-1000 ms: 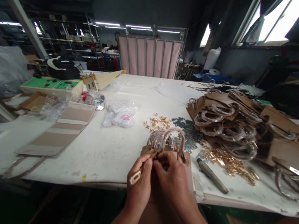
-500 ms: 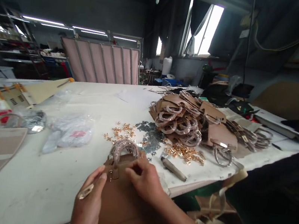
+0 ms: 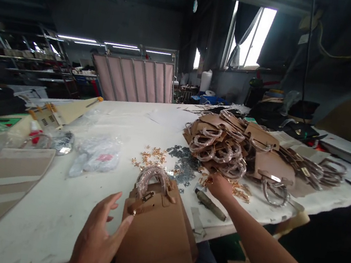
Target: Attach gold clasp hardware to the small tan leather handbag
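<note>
A brown bag panel (image 3: 158, 240) with plastic-wrapped handles (image 3: 153, 179) lies at the table's near edge, a small metal fitting (image 3: 148, 197) near its top. Beside its left edge is my left hand (image 3: 101, 233), fingers apart, thumb by the panel's strap. My right hand (image 3: 220, 187) reaches into the gold metal pieces (image 3: 241, 191) on the right, its fingertips bent down among them; what they pinch, if anything, is too small to tell. Grey metal plates (image 3: 185, 166) and more gold pieces (image 3: 154, 157) are scattered beyond the panel.
A heap of brown bag parts with wrapped handles (image 3: 223, 145) fills the right of the table (image 3: 78, 200). A dark cylindrical tool (image 3: 210, 204) lies near the front edge. Clear plastic bags (image 3: 96, 157) and a striped panel (image 3: 10, 185) are at the left.
My right hand has left the panel for the gold pieces at the right. My left hand has opened beside the panel, and the gold fitting it held is out of it. The view has shifted left.
</note>
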{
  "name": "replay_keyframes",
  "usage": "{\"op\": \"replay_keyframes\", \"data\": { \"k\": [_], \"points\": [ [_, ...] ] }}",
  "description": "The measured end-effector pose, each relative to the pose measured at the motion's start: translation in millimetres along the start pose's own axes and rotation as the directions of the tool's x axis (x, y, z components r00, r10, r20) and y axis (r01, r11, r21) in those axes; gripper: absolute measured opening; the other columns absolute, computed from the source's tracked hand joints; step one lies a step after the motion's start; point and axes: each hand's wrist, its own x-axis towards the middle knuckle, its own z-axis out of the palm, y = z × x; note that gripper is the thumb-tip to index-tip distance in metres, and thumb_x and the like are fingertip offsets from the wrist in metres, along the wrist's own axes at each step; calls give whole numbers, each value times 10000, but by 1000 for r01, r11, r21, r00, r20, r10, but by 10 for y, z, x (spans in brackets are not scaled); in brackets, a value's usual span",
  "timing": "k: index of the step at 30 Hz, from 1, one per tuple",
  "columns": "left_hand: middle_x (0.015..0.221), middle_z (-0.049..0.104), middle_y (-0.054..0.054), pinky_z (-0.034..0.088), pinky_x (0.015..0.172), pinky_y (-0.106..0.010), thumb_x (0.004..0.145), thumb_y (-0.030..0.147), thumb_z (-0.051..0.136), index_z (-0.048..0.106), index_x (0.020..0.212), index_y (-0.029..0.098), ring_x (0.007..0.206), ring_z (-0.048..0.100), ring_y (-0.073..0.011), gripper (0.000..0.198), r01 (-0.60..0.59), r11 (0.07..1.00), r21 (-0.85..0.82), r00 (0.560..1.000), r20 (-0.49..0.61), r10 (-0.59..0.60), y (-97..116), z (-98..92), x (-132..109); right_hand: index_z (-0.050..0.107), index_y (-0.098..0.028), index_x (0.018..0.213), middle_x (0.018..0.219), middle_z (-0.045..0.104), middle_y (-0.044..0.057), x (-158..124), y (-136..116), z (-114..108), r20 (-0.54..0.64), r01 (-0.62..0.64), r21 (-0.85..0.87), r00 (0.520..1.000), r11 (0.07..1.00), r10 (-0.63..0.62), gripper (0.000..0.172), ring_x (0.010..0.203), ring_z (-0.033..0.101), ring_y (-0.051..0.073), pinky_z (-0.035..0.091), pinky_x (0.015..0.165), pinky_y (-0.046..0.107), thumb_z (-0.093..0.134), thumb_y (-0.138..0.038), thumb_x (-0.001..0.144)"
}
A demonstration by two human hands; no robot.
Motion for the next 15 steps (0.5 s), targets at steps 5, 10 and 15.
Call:
{"op": "replay_keyframes", "data": {
  "k": [5,10,15],
  "points": [
    [1214,653,-56,536,985,-404,947,316,618,610,1221,283,1145,613,-232,276,-412,911,-1,910,56,412,313,-13,126,776,-274,972,1003,700,47,-10,60,6,5,-5,17,1000,1000,5,223,846,629,174,373,719,238,681,-397,812],
    [1218,665,-70,529,1013,-475,887,225,668,650,1197,235,1164,597,-267,310,-502,865,-4,819,318,477,573,247,386,767,-249,948,1118,677,32,-104,96,28,-57,73,51,996,996,-70,192,883,601,147,320,703,217,663,-363,833],
    [1204,696,-82,539,1004,-514,863,194,676,689,1173,221,1144,628,-285,312,-506,859,-71,795,347,497,828,324,502,739,-210,926,1062,681,37,-140,109,-1,-146,207,119,971,971,-189,156,1029,582,165,362,803,221,615,-295,885]
  ]
}}
